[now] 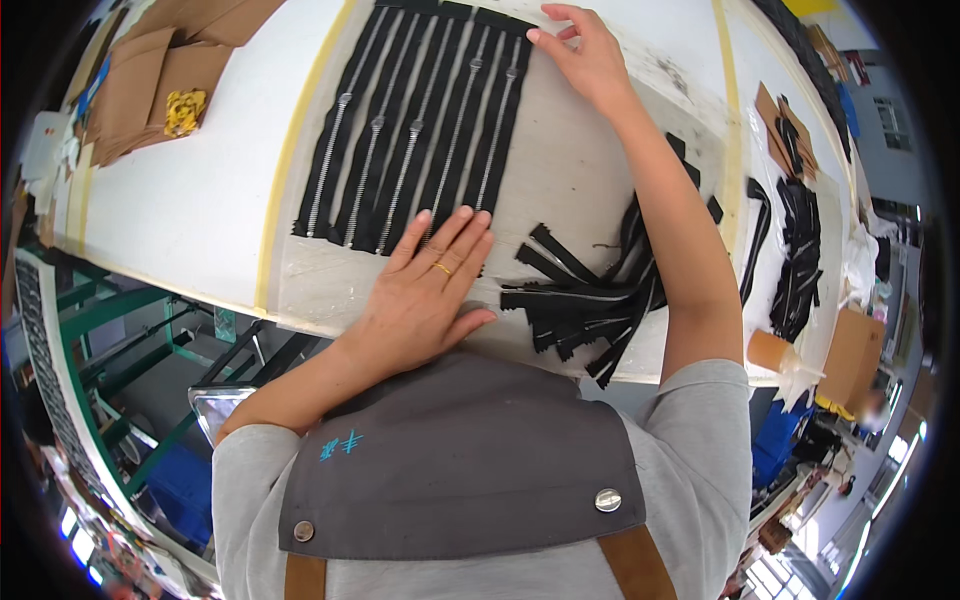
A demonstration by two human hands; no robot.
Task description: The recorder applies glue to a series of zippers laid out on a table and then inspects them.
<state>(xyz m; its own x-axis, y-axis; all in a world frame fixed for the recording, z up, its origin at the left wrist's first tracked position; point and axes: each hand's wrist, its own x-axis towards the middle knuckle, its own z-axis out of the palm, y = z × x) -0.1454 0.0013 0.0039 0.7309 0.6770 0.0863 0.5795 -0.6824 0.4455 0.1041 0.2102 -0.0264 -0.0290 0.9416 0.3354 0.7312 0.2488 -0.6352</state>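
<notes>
Several black zippers (450,127) with silver metal teeth lie side by side on the worktable (577,150). Their sliders sit at differing heights, and black bands cross their far ends. My left hand (424,296) rests flat, palm down, its fingertips over the near ends of the right-hand zippers and hiding them. At the far right corner of the row, my right hand (589,56) has thumb and fingers apart. Its thumb tip is at the edge of the black band; whether it touches is unclear. A loose pile of black zippers (577,300) lies partly beneath my right forearm.
Brown sheets (131,90) and a crumpled yellow item (184,112) lie far left. Yellow tape (300,135) runs along the table. On the right are a bundle of black zippers (799,255) and a bottle of amber liquid (771,351). A green metal frame (112,311) stands beyond the near-left edge.
</notes>
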